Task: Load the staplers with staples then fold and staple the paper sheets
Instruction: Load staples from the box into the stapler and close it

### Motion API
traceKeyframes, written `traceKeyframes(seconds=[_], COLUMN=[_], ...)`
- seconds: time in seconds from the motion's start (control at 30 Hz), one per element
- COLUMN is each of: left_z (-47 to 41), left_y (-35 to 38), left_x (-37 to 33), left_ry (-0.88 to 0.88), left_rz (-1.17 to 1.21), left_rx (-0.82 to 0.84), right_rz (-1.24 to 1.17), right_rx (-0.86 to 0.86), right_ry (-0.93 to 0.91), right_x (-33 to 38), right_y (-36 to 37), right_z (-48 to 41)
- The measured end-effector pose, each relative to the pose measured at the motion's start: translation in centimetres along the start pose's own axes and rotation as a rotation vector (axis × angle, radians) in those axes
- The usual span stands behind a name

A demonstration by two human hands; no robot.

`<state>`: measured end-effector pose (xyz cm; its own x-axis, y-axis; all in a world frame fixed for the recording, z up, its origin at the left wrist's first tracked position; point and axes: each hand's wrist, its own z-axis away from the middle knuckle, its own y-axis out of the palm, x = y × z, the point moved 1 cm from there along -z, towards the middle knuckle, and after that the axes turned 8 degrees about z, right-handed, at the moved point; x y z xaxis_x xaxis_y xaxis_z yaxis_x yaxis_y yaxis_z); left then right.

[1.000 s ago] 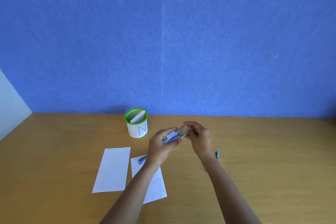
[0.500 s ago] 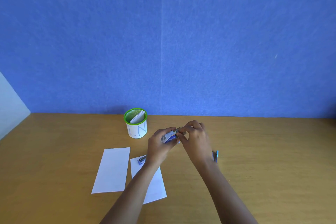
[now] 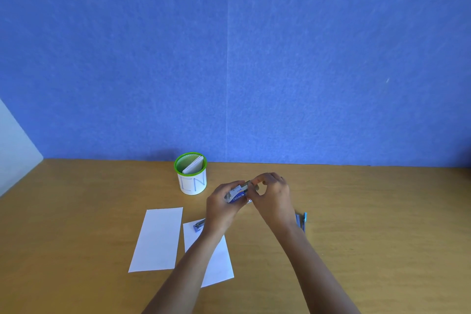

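Over desk [image 3: 369, 214], curled fingers [image 3: 270, 180] apparently pinch staple box [image 3: 237, 195].

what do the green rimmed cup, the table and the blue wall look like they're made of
cup: seems to be green mesh inside, wrapped in matte white paper with hand-drawn letters; metal or plastic is unclear.
table: wood or wood-look laminate, smooth satin finish, faint grain streaks.
wall: blue felt-like panels, matte and fibrous, with a vertical seam.

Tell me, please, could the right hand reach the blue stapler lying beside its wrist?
Probably yes, once freed: the blue stapler lies close by on the wooden table, but the right hand now pinches the blue-and-white box the left hand grips.
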<state>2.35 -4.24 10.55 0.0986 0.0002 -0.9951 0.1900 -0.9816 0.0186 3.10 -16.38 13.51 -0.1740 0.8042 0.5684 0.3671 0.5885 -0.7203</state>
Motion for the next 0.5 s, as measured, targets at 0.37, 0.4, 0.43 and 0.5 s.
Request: traceKeyframes(seconds=[0.37,0.4,0.43,0.5], left_z=[-0.1,-0.1,-0.1,-0.1], left_y=[0.0,0.0,0.0,0.0], left_x=[0.0,0.0,0.1,0.1], left_ry=[-0.022,-0.022,-0.023,-0.024], left_rz=[0.004,0.001,0.005,0.014], left_rx=[-0.016,-0.018,-0.017,-0.009], right_rz=[-0.846,-0.975,-1.071,-1.189], right_rx=[0.255,0.32,0.372,0.436], right_ry=[0.416,0.449,0.478,0.516], right_x=[0.3,0.3,0.3,0.4], right_y=[-2.2,-2.4,-2.5,-2.8], right_z=[-0.5,-0.4,-0.3,-0.2])
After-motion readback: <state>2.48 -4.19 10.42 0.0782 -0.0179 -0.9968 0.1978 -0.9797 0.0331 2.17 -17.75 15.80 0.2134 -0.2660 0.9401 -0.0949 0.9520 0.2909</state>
